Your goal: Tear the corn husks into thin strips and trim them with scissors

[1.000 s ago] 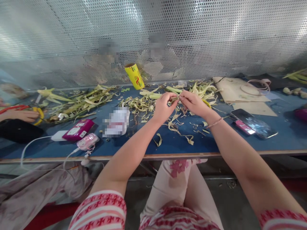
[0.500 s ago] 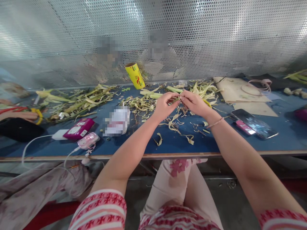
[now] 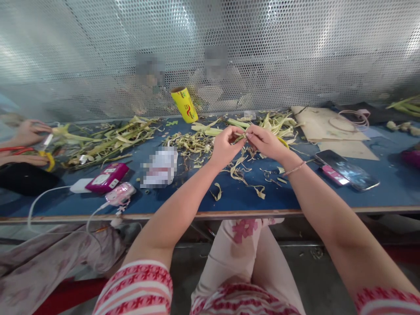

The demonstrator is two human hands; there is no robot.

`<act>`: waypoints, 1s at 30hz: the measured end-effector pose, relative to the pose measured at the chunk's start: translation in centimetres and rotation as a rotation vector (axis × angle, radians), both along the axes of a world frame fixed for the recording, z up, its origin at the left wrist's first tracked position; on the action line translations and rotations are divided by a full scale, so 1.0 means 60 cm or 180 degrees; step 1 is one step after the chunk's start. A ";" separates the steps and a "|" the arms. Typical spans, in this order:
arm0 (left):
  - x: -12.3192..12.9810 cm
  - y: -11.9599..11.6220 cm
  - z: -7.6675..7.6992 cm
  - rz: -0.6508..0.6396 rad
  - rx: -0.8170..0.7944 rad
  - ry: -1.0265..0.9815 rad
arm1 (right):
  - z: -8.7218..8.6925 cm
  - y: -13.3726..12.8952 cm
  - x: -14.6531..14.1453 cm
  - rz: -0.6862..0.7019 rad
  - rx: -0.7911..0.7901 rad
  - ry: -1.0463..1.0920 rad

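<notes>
My left hand (image 3: 226, 146) and my right hand (image 3: 265, 142) meet fingertip to fingertip above the blue table. Both are closed, pinching a short greenish plant stalk (image 3: 241, 137) between them; most of it is hidden by the fingers. A curved yellow piece (image 3: 282, 141) shows beside my right hand, and I cannot tell whether that hand holds it. Dry, pale green stalks and leaves (image 3: 277, 124) lie just behind my hands. Below them are curled leaf scraps (image 3: 238, 171), with a heap of shredded trimmings (image 3: 190, 142) to the left.
A yellow tube (image 3: 184, 104) leans by the perforated metal screen (image 3: 262, 52). Phone (image 3: 356, 173) and brown cardboard (image 3: 315, 124) lie at right. Left are a purple packet (image 3: 107, 177), a pink device on a white cable (image 3: 120, 194), more stalks (image 3: 114, 140) and a co-worker's hand (image 3: 31, 132).
My hands stay almost in place, with the stalk now showing more between the fingers. At far left, a co-worker's hand has come into view by the stalks.
</notes>
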State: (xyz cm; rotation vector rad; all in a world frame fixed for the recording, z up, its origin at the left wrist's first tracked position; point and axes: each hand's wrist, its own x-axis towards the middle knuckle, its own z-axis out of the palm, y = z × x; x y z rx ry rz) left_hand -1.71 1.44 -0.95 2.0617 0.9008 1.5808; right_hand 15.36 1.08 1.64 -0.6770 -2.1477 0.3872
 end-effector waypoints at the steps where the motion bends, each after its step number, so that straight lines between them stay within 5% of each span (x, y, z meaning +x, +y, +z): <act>1: 0.001 0.002 0.000 -0.0051 -0.0093 -0.0057 | 0.000 0.000 0.000 -0.0009 0.0004 0.0005; 12: 0.002 0.013 -0.008 -0.0665 -0.0735 -0.0656 | -0.003 0.010 0.002 -0.0103 0.0152 -0.0100; 18: -0.001 0.025 -0.014 -0.0640 -0.0848 -0.0680 | -0.011 0.020 0.003 -0.0172 0.0201 -0.0183; 24: -0.006 0.015 -0.004 -0.0208 -0.0357 -0.0318 | -0.008 0.013 -0.002 -0.0238 -0.0272 -0.0030; 30: -0.012 0.002 0.002 0.0772 0.0917 0.0605 | -0.013 0.017 -0.008 -0.0060 -0.1176 0.0358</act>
